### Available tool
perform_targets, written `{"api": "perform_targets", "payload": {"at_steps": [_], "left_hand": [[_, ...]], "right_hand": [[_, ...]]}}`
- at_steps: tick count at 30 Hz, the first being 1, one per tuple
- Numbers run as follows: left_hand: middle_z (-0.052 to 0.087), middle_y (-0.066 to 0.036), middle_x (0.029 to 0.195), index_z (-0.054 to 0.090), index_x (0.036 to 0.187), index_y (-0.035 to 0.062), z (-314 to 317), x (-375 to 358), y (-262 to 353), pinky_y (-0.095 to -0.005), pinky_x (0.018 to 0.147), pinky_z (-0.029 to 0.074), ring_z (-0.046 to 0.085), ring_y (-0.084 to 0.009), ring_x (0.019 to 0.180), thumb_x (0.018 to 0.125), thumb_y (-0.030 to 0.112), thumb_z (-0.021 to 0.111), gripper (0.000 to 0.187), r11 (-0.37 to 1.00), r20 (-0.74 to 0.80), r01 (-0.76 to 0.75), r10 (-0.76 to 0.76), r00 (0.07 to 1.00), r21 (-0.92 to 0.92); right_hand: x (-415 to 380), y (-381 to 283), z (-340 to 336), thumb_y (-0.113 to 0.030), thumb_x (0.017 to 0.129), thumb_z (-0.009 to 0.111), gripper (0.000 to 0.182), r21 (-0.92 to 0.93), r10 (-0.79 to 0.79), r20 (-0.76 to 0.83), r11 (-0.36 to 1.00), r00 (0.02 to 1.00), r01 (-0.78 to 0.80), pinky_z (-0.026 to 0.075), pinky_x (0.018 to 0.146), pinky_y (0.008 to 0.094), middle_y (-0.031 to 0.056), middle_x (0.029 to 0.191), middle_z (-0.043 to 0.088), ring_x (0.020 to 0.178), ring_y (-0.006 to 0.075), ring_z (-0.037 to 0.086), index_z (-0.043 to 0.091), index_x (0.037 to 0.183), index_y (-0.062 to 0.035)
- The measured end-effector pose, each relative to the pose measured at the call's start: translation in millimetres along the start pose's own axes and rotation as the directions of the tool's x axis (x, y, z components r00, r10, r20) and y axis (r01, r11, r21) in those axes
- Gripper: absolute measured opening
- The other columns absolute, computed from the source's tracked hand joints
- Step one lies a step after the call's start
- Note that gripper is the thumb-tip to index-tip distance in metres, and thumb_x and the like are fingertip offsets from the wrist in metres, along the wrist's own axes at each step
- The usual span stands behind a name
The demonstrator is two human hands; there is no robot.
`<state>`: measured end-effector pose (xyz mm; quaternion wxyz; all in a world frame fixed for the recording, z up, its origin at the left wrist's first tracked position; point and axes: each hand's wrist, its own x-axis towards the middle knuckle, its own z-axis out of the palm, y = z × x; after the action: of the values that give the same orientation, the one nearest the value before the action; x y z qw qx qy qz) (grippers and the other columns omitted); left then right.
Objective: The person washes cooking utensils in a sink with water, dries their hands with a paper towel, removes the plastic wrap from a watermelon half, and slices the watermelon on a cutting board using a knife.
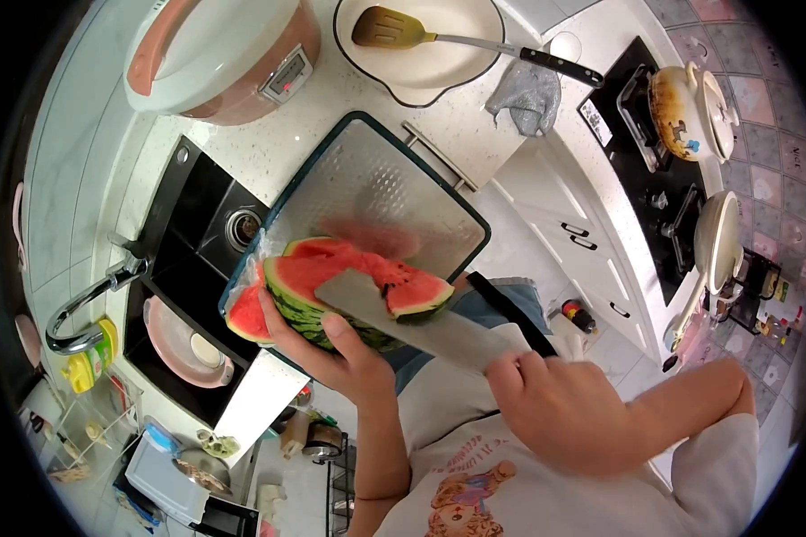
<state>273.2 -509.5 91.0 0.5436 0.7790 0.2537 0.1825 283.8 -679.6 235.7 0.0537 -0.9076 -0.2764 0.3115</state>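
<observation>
My left hand (336, 353) is wrapped around the rind of a large piece of watermelon (300, 286), with red flesh facing up. My right hand (560, 407), partly blurred, grips a broad-bladed kitchen knife (421, 327). Its blade lies against the melon, between the main piece and a wedge (416, 291) with dark seeds at the right. Beneath the melon is a grey cutting board (367, 170) with a dark green rim and a dimpled middle, wet with red juice. Some clear plastic wrap (246, 273) shows at the melon's left edge.
Left of the board is a black sink (166, 246) with a pink basin (179, 336) and a faucet (94, 304). Behind stand a pink-and-white cooker (233, 63) and a cream pan (421, 76) with a slotted spatula (394, 29). A stove (645, 197) with pots is at right.
</observation>
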Motion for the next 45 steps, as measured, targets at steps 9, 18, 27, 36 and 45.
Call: {"api": "perform_targets", "payload": {"at_steps": [9,18,27,36,45], "left_hand": [[0.034,-0.023,0.144,0.023,0.145,-0.0029,-2,3,-3,-0.0412,0.105,0.038,0.042,-0.0331,0.128,0.096,0.034,0.041,0.064,0.999,0.008,0.033,-0.033,0.999,-0.007],[0.032,-0.024,0.145,0.02,0.145,0.0011,-6,10,-20,-0.0497,0.105,0.04,0.039,-0.039,0.131,0.096,0.045,0.026,0.066,0.929,0.007,0.153,-0.16,0.987,-0.337],[0.03,-0.024,0.147,0.02,0.145,0.0012,-19,-4,-26,-0.0502,0.108,0.037,0.037,-0.0393,0.132,0.096,0.048,0.022,0.068,0.973,-0.059,0.206,-0.213,0.975,-0.101],[0.026,-0.023,0.149,0.019,0.146,0.0026,-22,-1,-30,-0.0504,0.11,0.033,0.034,-0.0386,0.134,0.096,0.049,0.023,0.069,0.949,-0.044,0.249,-0.262,0.964,-0.196],[0.026,-0.021,0.149,0.019,0.147,0.0051,-17,-2,-26,-0.0487,0.109,0.034,0.034,-0.036,0.135,0.097,0.05,0.023,0.067,0.944,-0.001,0.241,-0.248,0.969,-0.227]], "right_hand": [[18,18,21,-0.004,0.072,0.058,0.016,0.173,-0.017,0.007,0.985,1.0,0.015,0.043,0.037,0.0311,0.0055,0.062,0.049,0.049,0.0169,0.056,0.049,0.084,0.0007],[10,15,31,-0.007,0.073,0.061,0.022,0.183,-0.121,-0.047,0.975,0.992,0.127,0.041,0.037,0.0264,0.0044,0.064,0.051,0.048,0.0136,0.053,0.054,0.09,0.0046],[34,6,61,-0.009,0.073,0.061,0.021,0.093,-0.074,-0.103,0.992,0.992,0.083,0.041,0.04,0.0239,0.003,0.062,0.049,0.049,0.0111,0.051,0.056,0.09,0.0044],[24,10,59,-0.011,0.072,0.06,0.027,0.033,-0.075,-0.088,0.996,0.993,0.078,0.038,0.038,0.0251,0.0046,0.063,0.049,0.048,0.0136,0.051,0.056,0.093,0.0051],[60,9,101,-0.013,0.074,0.059,0.023,0.001,-0.043,-0.176,0.999,0.983,0.044,0.044,0.038,0.0261,0.006,0.064,0.053,0.049,0.0145,0.056,0.054,0.092,0.0014]]}}
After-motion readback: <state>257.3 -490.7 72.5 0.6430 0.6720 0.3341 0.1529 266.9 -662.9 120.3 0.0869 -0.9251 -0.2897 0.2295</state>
